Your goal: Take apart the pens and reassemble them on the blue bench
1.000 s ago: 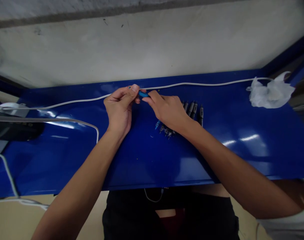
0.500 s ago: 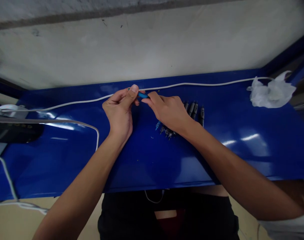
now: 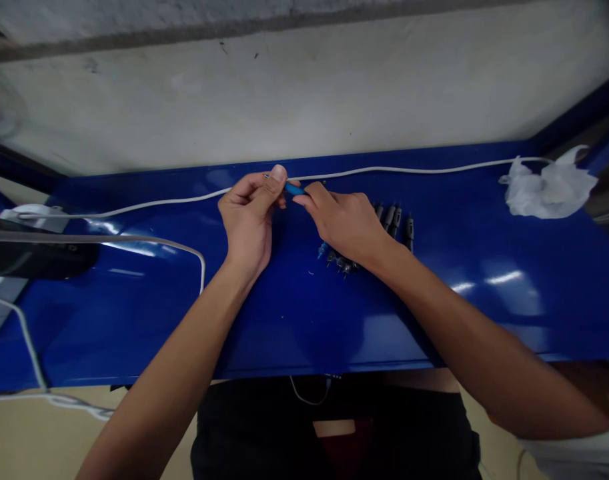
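Note:
Between my two hands is a blue pen (image 3: 295,189), held above the back part of the blue tabletop (image 3: 304,320). My left hand (image 3: 254,213) pinches its tip end between thumb and fingers, and a small point shows past the thumb. My right hand (image 3: 341,220) grips the other end, with the fingers partly hidden from view. Under and beside my right hand lie several dark pens (image 3: 395,220) in a row, their tips toward me. A blue-tipped pen (image 3: 323,250) lies at the left of that row, mostly covered by my hand.
A white cable (image 3: 409,169) runs along the back of the table. At the right end sits a crumpled white plastic bag (image 3: 549,187). On the left are a dark object (image 3: 44,260) and another looping cable (image 3: 134,238). A pale wall (image 3: 304,100) rises behind.
The whole view has shifted slightly, so things appear a little further right. Both hands keep their grip on the blue pen, with hardly any change between them.

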A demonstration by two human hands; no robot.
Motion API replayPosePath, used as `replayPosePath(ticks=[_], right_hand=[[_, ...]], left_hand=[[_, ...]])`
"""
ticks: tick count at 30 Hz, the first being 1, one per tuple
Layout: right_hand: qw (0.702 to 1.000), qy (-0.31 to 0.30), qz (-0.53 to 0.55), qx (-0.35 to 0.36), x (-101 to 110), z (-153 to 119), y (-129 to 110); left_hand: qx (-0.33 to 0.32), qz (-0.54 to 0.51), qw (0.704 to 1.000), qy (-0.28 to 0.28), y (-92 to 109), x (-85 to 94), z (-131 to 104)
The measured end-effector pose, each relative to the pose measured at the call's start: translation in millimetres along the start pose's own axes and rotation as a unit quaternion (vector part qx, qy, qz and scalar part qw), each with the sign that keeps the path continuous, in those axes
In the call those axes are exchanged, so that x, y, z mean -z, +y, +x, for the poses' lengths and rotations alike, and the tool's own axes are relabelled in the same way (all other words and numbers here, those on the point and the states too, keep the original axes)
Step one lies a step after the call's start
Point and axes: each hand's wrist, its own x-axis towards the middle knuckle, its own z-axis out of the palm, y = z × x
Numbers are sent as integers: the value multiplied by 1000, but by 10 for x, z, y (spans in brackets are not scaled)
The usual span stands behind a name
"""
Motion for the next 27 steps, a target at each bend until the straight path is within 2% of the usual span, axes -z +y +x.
replayPosePath(ticks=[5,8,18,22,27], right_hand=[[1000,-9,26,-14,36,3,1],[998,-1,56,-10,22,-4,5],[988,37,151,27,-49,-26,9],[988,29,151,23,-52,-17,15],[993,9,119,3,-55,-9,5]], left_hand=[[61,-53,993,-89,78,-40,-39],[63,-65,990,-109,77,-52,-52],[17,-34,997,-67,39,20,-23],[14,-21,999,-44,24,11,-26],[2,-5,999,-49,14,7,-39]])
